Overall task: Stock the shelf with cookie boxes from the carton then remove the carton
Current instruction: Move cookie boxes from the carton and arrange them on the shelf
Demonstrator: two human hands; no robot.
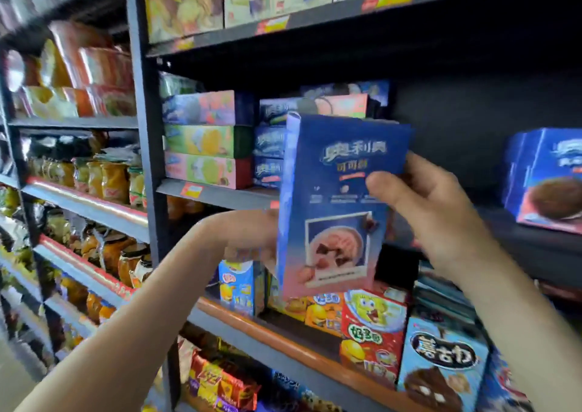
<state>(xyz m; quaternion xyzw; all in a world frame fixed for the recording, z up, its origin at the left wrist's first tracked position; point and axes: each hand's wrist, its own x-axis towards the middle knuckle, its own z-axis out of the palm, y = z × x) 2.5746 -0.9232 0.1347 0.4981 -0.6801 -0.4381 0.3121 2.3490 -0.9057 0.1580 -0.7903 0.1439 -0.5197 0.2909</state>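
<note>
A tall blue-and-pink cookie box (337, 204) stands upright in the air in front of the middle shelf (220, 193). My left hand (252, 238) grips its lower left edge, mostly hidden behind the box. My right hand (422, 204) holds the right side, thumb across the front. Behind the box, similar blue cookie boxes (269, 147) lie stacked on the shelf. The carton is out of view.
Pink and green boxes (204, 141) are stacked left of the blue ones. A dark gap lies to the right, then a large blue box (548, 178). Cartoon snack boxes (371, 326) fill the shelf below. Jars (104, 178) line the left rack. A black upright post (148, 147) divides the racks.
</note>
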